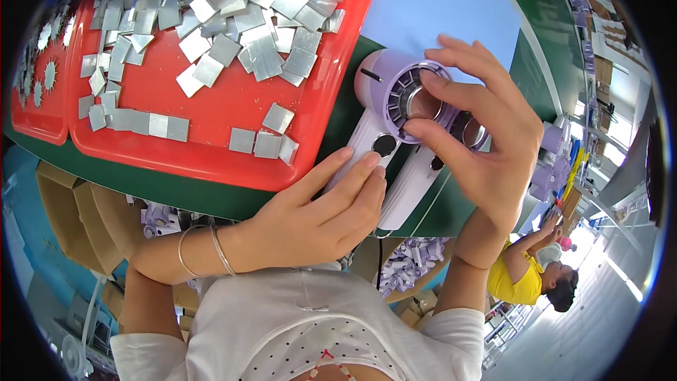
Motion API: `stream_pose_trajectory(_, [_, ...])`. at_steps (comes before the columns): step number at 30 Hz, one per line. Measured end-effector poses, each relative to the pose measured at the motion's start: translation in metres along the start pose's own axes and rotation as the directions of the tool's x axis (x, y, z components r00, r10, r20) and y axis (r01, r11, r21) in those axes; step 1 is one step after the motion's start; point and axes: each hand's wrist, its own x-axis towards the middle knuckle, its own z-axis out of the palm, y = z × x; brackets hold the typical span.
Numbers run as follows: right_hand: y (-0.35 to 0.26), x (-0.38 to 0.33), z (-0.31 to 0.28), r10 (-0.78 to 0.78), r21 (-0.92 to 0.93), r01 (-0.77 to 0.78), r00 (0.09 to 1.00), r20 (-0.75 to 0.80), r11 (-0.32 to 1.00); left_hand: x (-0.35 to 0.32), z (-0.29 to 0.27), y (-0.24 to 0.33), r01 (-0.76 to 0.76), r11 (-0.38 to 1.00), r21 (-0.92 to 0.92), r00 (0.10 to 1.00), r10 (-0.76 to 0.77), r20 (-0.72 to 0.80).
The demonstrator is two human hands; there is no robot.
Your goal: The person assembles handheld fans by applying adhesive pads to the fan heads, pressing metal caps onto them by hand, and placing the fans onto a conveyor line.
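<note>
A lavender hair dryer housing (368, 85) lies on the green table, its round open end facing me and its pale handle (358, 142) slanting toward my body. My left hand (328, 208) rests its fingers along that handle, by a round black button, and holds it. Inside the round end sits a silver ring (412, 92) with slotted edges. Thumb and fingers of my right hand (493, 123) are closed around the ring's opening, partly covering it. A second similar housing (411, 187) lies close beside the first, its round end partly behind my right hand.
A red tray (162, 162) on the left holds many flat silver metal pieces (264, 53); spiky silver discs (49, 74) lie at its left. A blue sheet (444, 7) covers the far table. Below the table edge are cardboard boxes (84, 219) and lavender parts (412, 264). A co-worker in yellow (515, 275) is at right.
</note>
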Motion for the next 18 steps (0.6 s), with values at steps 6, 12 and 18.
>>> stream_pose_trajectory(6, [-0.001, 0.002, 0.002, 0.056, 0.131, -0.056, 0.998, 0.001, 0.990, 0.000, 0.001, -0.003, -0.004, 1.000, 0.014, 1.000, 0.004, -0.019])
stream_pose_trajectory(12, [0.002, -0.001, -0.001, 0.030, 0.096, -0.028, 0.999, -0.017, 0.995, 0.003, 0.000, 0.003, -0.004, 1.000, -0.005, 1.000, 0.004, -0.019])
stream_pose_trajectory(18, [0.012, -0.026, 0.010, -0.039, 0.088, 0.051, 0.990, -0.136, 0.995, 0.000, 0.005, 0.007, 0.134, 0.976, -0.170, 0.990, -0.139, -0.018])
